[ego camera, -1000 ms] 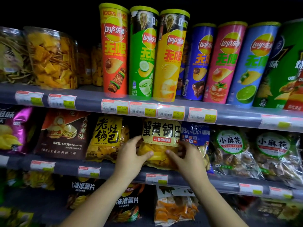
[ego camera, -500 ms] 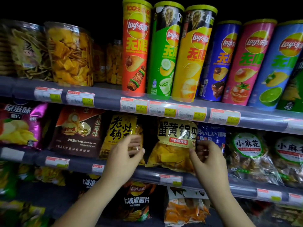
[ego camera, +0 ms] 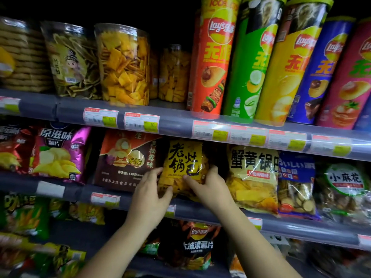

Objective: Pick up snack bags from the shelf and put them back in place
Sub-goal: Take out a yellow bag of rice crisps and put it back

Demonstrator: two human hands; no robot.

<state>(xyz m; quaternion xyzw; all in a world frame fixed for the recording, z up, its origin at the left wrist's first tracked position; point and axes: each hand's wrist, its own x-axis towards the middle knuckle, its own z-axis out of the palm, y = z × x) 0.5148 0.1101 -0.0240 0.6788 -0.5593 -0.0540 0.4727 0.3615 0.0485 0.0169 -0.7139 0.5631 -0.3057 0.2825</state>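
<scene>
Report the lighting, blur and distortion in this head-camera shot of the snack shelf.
Head view: dim, black behind the clear tubs; wide-angle lens tilts the Lay's canisters outward; price tags blurred unreadable; lower-left bags smeared; the yellow bag gripped by left hand and right hand is fairly sharp.

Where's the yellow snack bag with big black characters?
Head view, centre, middle shelf: the yellow plastic snack bag stands between a brown-and-red chip bag and a clear yellow-labelled bag, gripped by left hand and right hand.
</scene>
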